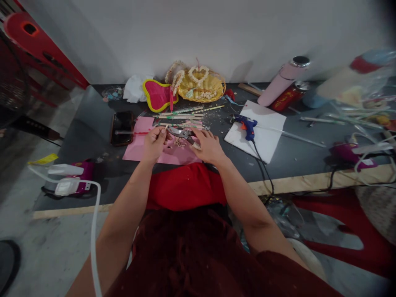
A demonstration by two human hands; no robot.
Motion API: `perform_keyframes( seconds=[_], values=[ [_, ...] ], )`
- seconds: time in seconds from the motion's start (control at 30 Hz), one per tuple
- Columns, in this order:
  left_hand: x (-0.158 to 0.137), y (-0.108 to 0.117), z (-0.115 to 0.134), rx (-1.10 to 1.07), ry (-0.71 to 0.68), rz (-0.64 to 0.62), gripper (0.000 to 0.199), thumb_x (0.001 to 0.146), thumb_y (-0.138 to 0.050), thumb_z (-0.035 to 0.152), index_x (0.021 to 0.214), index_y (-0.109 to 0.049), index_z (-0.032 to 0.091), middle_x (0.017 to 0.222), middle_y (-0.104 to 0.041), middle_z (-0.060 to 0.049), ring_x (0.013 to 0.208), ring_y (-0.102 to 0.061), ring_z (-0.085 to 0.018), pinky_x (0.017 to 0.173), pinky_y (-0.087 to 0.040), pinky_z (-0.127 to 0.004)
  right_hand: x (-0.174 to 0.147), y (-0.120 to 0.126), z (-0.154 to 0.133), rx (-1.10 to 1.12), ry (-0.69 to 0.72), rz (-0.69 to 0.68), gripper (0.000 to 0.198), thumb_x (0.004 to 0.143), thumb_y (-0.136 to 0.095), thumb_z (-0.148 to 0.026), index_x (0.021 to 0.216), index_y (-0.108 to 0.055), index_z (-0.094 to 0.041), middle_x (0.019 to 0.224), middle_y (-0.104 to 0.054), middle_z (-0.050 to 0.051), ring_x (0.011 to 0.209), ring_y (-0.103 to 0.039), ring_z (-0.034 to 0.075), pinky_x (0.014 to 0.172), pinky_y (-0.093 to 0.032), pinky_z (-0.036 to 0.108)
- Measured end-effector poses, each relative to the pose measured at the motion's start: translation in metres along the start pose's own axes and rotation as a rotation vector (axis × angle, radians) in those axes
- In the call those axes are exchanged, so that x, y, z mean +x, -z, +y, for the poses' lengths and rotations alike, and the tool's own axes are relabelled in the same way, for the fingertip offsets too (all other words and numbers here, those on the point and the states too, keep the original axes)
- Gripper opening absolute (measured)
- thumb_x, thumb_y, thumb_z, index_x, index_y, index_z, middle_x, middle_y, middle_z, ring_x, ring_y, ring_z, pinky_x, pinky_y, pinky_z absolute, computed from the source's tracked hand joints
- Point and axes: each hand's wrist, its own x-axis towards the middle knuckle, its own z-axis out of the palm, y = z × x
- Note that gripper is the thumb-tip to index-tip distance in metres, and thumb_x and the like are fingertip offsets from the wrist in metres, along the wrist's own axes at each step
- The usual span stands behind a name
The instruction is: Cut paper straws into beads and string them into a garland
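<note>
My right hand [210, 144] is wrapped round the handles of pruning shears [179, 132], whose blades point left. My left hand [155, 142] is closed in a pinch on a thin pale stick [167, 127], of which only a short end shows by the blade tips. Beneath both hands lies a pink sheet [139, 140], with small pale cut pieces [179, 142] heaped on it. Just beyond the hands, several pale sticks with green marks [185, 117] lie side by side. Whether the blades touch the stick, I cannot tell.
A wicker basket [185, 94] with beaded hearts stands by the wall. Left of the pink sheet lies a dark phone-like tray [122, 128]. To the right are a blue glue gun [248, 127] on a white board [272, 123], a pink flask [281, 84] and a red can [289, 97].
</note>
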Motion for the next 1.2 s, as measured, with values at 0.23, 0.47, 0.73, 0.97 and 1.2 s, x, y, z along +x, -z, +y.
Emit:
perform_keyframes(
  seconds=[0.23, 0.47, 0.73, 0.97, 1.2],
  values=[
    [-0.0012, -0.0031, 0.0034, 0.078, 0.012, -0.029, 0.024, 0.088, -0.056, 0.039, 0.078, -0.063, 0.018, 0.066, -0.062, 0.000, 0.052, -0.048, -0.007, 0.049, -0.041, -0.018, -0.0007, 0.0011, -0.0031, -0.028, -0.001, -0.023, 0.063, 0.088, -0.048, -0.044, 0.146, -0.029, -0.028, 0.133, -0.051, 0.011, 0.119, -0.046, 0.033, 0.091, -0.041, 0.051],
    [-0.0013, -0.0037, 0.0039, 0.102, -0.004, -0.054, 0.023, 0.088, -0.056, 0.036, 0.075, -0.061, 0.018, 0.066, -0.062, 0.000, 0.053, -0.050, -0.007, 0.049, -0.042, -0.017, -0.0003, 0.0009, -0.0038, -0.040, -0.019, -0.023, 0.063, 0.087, -0.048, -0.045, 0.145, -0.030, -0.028, 0.133, -0.051, 0.011, 0.118, -0.046, 0.033, 0.091, -0.041, 0.050],
    [-0.0014, -0.0035, 0.0020, 0.097, -0.001, -0.075, 0.019, 0.088, -0.054, 0.031, 0.077, -0.061, 0.017, 0.067, -0.063, 0.000, 0.053, -0.051, -0.006, 0.050, -0.042, -0.016, -0.0012, 0.0025, -0.0053, -0.026, -0.019, -0.007, 0.063, 0.087, -0.048, -0.044, 0.145, -0.031, -0.027, 0.132, -0.051, 0.011, 0.118, -0.046, 0.033, 0.092, -0.040, 0.050],
    [-0.0018, -0.0035, -0.0013, 0.099, -0.026, -0.098, 0.016, 0.087, -0.055, 0.029, 0.077, -0.062, 0.018, 0.067, -0.062, 0.001, 0.053, -0.052, -0.006, 0.051, -0.042, -0.018, -0.0004, 0.0001, -0.0035, -0.024, -0.011, -0.001, 0.063, 0.087, -0.047, -0.044, 0.145, -0.029, -0.027, 0.133, -0.050, 0.012, 0.118, -0.046, 0.033, 0.091, -0.040, 0.050],
    [-0.0028, -0.0040, -0.0008, 0.098, -0.012, -0.087, 0.016, 0.086, -0.056, 0.028, 0.076, -0.062, 0.017, 0.068, -0.063, 0.000, 0.055, -0.053, -0.007, 0.051, -0.043, -0.018, -0.0016, 0.0020, -0.0041, -0.052, -0.004, -0.024, 0.065, 0.088, -0.045, -0.044, 0.147, -0.026, -0.026, 0.132, -0.050, 0.013, 0.118, -0.045, 0.033, 0.090, -0.041, 0.050]
  ],
)
